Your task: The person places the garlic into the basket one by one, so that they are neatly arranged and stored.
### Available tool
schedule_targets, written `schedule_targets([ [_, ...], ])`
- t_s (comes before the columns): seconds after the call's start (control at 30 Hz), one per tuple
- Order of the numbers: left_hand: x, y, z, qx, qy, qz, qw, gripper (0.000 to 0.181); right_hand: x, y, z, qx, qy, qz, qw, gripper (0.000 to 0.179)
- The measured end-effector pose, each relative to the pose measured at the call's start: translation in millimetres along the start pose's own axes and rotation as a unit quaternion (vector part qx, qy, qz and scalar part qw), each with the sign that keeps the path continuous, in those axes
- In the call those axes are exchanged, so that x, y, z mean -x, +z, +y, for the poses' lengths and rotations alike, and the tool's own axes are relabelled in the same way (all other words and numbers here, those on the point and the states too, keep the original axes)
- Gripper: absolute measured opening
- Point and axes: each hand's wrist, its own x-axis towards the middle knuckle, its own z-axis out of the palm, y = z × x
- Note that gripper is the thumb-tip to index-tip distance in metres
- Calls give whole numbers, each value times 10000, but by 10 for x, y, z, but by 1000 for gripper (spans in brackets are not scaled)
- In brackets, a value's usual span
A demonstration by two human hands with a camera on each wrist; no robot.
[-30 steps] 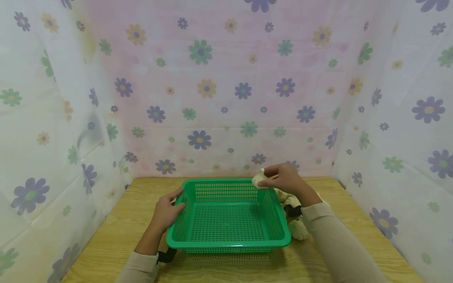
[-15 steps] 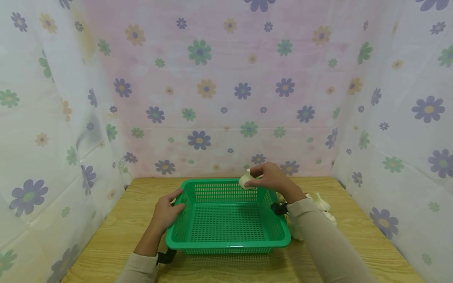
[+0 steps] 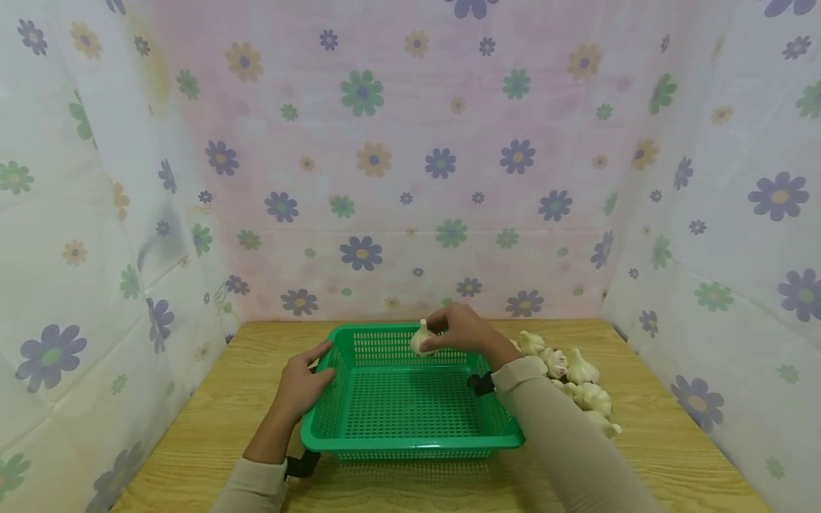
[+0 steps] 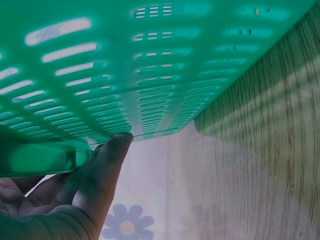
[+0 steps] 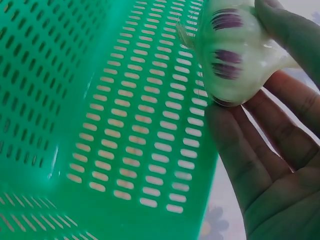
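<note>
My right hand (image 3: 463, 329) pinches a whitish garlic bulb (image 3: 422, 339) by its side, stem up, above the far part of a green plastic basket (image 3: 410, 443). Purple streaks mark the bulb (image 5: 227, 60) in the right wrist view, where thumb and fingertips press it from opposite sides. On the basket's left side, my left hand (image 3: 303, 385) grips the rim. From below, in the left wrist view, fingers (image 4: 102, 182) reach under the rim against the slotted outer wall (image 4: 150, 100). The basket floor (image 3: 410, 402) has nothing on it.
Several garlic bulbs (image 3: 591, 399) lie in a loose pile right of the basket, partly behind the right forearm. The wooden table (image 3: 667, 442) is bounded by flowered cloth (image 3: 410, 178) at the back and both sides.
My right hand has carried the garlic bulb leftward from the basket's far right corner and slightly down. More of the pile now shows. The left hand and basket have stayed put.
</note>
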Motion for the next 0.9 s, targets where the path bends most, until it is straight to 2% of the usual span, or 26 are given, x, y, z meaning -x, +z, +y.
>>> schedule_targets([
  [0.2,-11,-10,5,-18,-19,16,10000,62,-101,100,-20,-87,-175,-98,9998,31],
  [0.37,-13,-5,-5,-44,-18,-1,10000,62,-179,182,-50,-152,-351,-395,9985,20],
  [0.43,-12,0,-5,-15,-23,-13,10000,62,-212,220,-70,-88,-289,-479,9984,18],
  [0.57,-9,8,4,29,-22,-46,10000,62,-288,318,-114,67,-116,-548,9984,23],
  [0.73,-5,11,12,64,-83,-57,9999,62,-390,474,-165,30,-138,-580,9982,36],
  [0.9,2,2,17,32,-128,-20,9999,62,-483,652,-178,-149,-98,-693,9974,33],
])
